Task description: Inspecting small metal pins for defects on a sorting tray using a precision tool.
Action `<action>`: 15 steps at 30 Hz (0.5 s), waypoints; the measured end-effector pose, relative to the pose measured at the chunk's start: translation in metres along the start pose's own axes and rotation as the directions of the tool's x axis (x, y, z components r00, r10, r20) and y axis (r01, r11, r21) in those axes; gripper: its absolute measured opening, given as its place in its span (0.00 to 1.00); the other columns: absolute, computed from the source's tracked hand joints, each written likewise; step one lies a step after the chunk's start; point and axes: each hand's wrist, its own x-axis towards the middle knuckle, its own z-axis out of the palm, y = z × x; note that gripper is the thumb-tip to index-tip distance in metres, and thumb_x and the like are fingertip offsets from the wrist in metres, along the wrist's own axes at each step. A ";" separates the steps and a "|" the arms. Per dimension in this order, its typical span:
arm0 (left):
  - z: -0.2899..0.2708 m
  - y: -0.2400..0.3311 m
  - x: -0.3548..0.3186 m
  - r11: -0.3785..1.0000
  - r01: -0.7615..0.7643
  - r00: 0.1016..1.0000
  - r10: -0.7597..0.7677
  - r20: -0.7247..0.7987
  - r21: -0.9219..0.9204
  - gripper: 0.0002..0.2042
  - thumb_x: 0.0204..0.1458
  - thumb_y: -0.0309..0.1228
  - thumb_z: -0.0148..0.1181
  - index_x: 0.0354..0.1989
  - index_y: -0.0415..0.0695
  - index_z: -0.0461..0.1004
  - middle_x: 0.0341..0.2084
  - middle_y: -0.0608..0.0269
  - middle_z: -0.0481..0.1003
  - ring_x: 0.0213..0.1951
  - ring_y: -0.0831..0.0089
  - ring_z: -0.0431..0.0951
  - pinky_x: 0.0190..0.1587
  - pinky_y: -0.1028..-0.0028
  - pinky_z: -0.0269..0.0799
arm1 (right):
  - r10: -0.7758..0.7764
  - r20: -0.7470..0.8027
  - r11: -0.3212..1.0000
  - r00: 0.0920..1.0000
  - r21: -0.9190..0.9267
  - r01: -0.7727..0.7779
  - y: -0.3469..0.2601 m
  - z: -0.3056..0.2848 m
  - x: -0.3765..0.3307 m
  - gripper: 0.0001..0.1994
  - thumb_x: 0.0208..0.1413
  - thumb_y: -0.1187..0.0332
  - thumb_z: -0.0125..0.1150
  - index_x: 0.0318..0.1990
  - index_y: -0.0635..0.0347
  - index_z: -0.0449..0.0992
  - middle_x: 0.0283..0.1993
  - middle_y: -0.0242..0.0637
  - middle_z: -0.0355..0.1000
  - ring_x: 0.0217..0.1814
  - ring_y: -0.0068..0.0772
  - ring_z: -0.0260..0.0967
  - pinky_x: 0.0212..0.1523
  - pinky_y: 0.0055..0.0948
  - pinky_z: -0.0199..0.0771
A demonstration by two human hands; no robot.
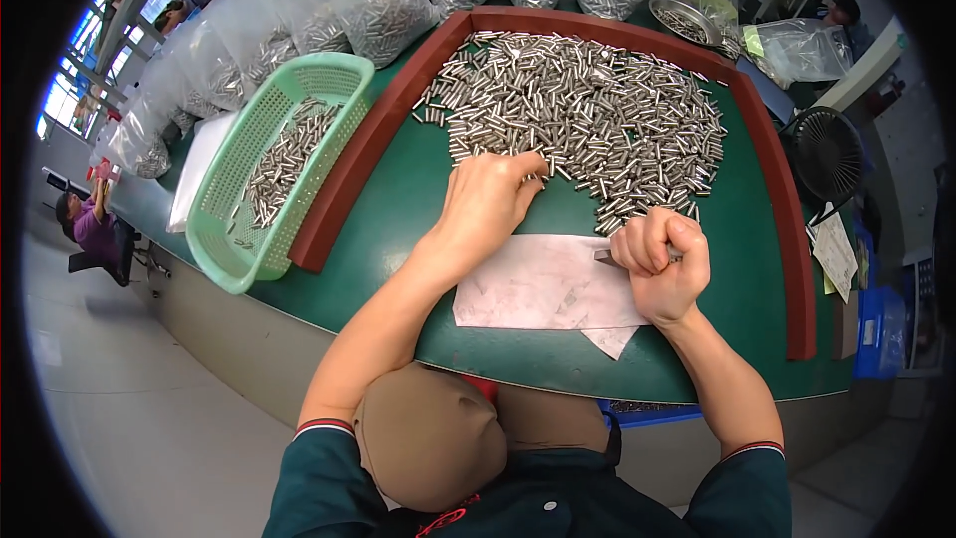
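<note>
A broad heap of short, shiny metal pins [588, 110] covers the far part of the green tabletop [378, 229]. My left hand [488, 201] reaches to the heap's near edge, fingers curled together against the pins; what they pinch is hidden. My right hand [665, 261] is closed in a fist around a grey metal tool [604, 256]. Only the tool's flat tip sticks out on the left, so its kind does not show. Beneath that fist lies a stained, pale pink cloth [548, 289], spread flat on the table with one corner folded out toward me.
Dark red wooden rails [373, 144] frame the heap. Left of them stands a green perforated basket [224, 209] with pins inside. Clear plastic bags of pins [383, 15] line the back. At right are a metal bowl [687, 22], a black fan [829, 154] and a blue bin [881, 332].
</note>
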 end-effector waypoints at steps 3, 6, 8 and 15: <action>0.004 -0.002 0.001 0.990 -0.088 0.996 0.085 0.036 0.108 0.04 0.41 0.25 0.57 0.25 0.41 0.72 0.12 0.53 0.68 0.18 0.58 0.70 0.22 0.65 0.63 | 0.004 -0.007 1.000 1.000 0.000 -0.004 -0.001 0.000 -0.001 0.18 0.50 0.61 0.37 0.10 0.53 0.51 0.07 0.24 0.44 0.10 0.18 0.35 0.15 0.23 0.39; 0.005 -0.003 0.002 0.982 -0.095 0.992 0.080 0.098 0.160 0.03 0.42 0.26 0.56 0.25 0.40 0.71 0.14 0.51 0.70 0.20 0.54 0.71 0.23 0.62 0.64 | 0.006 -0.004 1.000 1.000 0.004 -0.006 0.000 0.000 0.000 0.18 0.50 0.62 0.37 0.10 0.53 0.51 0.07 0.25 0.44 0.10 0.18 0.35 0.15 0.23 0.39; 0.004 -0.003 0.003 0.978 -0.103 0.990 0.083 0.117 0.179 0.03 0.43 0.26 0.55 0.24 0.40 0.70 0.14 0.51 0.70 0.20 0.54 0.71 0.24 0.62 0.64 | 0.016 -0.017 1.000 1.000 -0.003 -0.016 0.000 0.001 0.000 0.17 0.49 0.62 0.37 0.10 0.53 0.51 0.07 0.25 0.44 0.10 0.19 0.35 0.15 0.23 0.39; -0.003 0.010 0.002 0.999 0.003 0.992 0.002 0.126 -0.033 0.05 0.44 0.27 0.55 0.24 0.39 0.69 0.13 0.55 0.68 0.18 0.64 0.69 0.23 0.68 0.63 | 0.027 -0.025 0.999 0.999 0.041 -0.026 -0.003 0.002 0.000 0.18 0.50 0.63 0.38 0.10 0.56 0.51 0.08 0.28 0.45 0.11 0.19 0.37 0.15 0.23 0.39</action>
